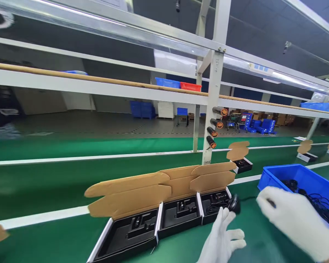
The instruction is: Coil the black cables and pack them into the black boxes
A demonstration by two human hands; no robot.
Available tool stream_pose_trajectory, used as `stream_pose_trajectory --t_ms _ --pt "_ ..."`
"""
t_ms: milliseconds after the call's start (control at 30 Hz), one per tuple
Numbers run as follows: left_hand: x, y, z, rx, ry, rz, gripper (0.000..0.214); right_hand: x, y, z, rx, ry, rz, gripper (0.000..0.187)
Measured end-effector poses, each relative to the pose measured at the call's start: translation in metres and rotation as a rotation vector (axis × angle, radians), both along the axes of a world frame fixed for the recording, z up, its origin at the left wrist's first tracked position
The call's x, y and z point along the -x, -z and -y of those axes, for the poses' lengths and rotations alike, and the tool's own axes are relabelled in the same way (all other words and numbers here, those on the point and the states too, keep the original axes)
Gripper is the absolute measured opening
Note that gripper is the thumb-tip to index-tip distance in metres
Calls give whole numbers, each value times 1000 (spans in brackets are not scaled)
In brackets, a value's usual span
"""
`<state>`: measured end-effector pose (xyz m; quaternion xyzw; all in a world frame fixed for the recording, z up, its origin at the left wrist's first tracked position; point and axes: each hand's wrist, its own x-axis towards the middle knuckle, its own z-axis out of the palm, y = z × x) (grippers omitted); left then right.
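Observation:
Three open boxes with black foam inserts and brown cardboard lids stand in a row on the green belt: left box (126,230), middle box (181,212), right box (216,202). My left hand (222,237), in a white glove, has its fingers spread just below the right box. A small black round part (235,204) with a cable lies at that box's right edge, by my left fingertips. My right hand (296,219), also gloved, is curled beside the blue bin (304,179); what it holds is hidden.
The blue bin holds black cabled parts (318,201). More open boxes (242,164) sit farther along the belt, which has white stripes. A white upright post (211,120) with black tubes rises behind the boxes. Shelves run overhead.

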<state>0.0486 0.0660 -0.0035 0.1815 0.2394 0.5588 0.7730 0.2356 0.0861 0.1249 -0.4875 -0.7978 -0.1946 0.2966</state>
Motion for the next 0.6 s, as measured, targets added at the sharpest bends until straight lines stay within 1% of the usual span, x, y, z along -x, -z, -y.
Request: stream_pose_trajectory --t_ms 33,67,100,133,167,200,233,267,300,367,433,500,533,600 --pt "7 -1 3 15 -1 59 64 19 17 9 49 -47 68 21" --pt "16 -1 7 29 -31 95 60 36 32 16 112 -95 145 21" --pt "26 1 12 39 -87 111 57 51 43 19 167 -155 220 20" --pt "38 3 16 47 -162 107 55 63 51 19 217 -229 275 18" --pt "50 5 20 44 -245 86 55 73 55 14 266 -312 307 17" --pt "61 7 24 35 -326 47 56 82 54 4 302 -384 303 18" --pt "71 7 28 25 -400 -9 56 90 50 -9 313 -428 253 19" --pt "80 6 31 12 -470 -85 55 96 43 -26 290 -437 155 19" --pt "88 4 34 -9 -534 -174 54 103 34 -46 231 -414 20 20" --pt "100 -2 37 -65 -644 -355 53 117 15 -89 34 -353 -267 23" --pt "110 -8 39 -106 -734 -499 53 132 1 -128 -139 -351 -451 31" --pt "118 -13 40 -107 -795 -573 54 146 -8 -154 -232 -374 -509 38" --pt "121 -15 40 -96 -812 -587 55 152 -11 -162 -256 -384 -500 39" --pt "127 -18 41 -79 -813 -570 59 161 -15 -171 -279 -385 -444 34"
